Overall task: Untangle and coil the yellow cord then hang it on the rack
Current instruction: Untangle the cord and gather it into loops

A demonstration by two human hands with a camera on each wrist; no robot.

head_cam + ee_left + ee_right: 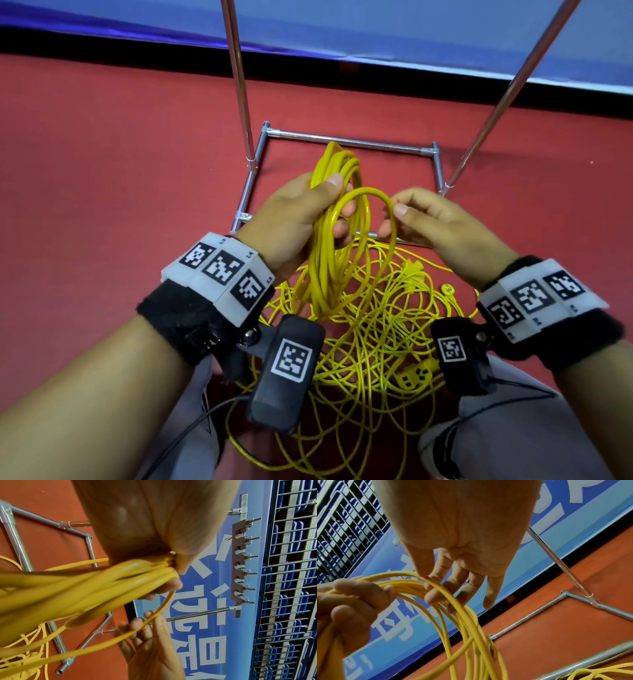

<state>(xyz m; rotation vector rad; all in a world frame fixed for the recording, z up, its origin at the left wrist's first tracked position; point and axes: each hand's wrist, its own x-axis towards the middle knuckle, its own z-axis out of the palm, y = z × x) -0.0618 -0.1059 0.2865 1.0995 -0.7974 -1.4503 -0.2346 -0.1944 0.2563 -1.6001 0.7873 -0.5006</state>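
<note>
My left hand (337, 204) grips a bundle of coiled loops of the yellow cord (325, 260), thumb on top. In the left wrist view the loops (85, 588) run out from under the palm. My right hand (394, 216) pinches one fresh loop of the cord between thumb and fingers, just right of the bundle; the right wrist view shows that pinch (428, 585). The rest of the cord lies in a loose tangle (376, 342) on the floor below my hands, with a yellow socket end (412, 375) in it. The rack's base frame (342, 139) stands just beyond my hands.
Two metal uprights (236, 68) (507, 99) rise from the rack's base. Its hook bar (240, 563) shows against a blue banner. The floor is red (102, 154). My knees in grey trousers (513, 428) flank the tangle. A wire fence (291, 574) stands behind.
</note>
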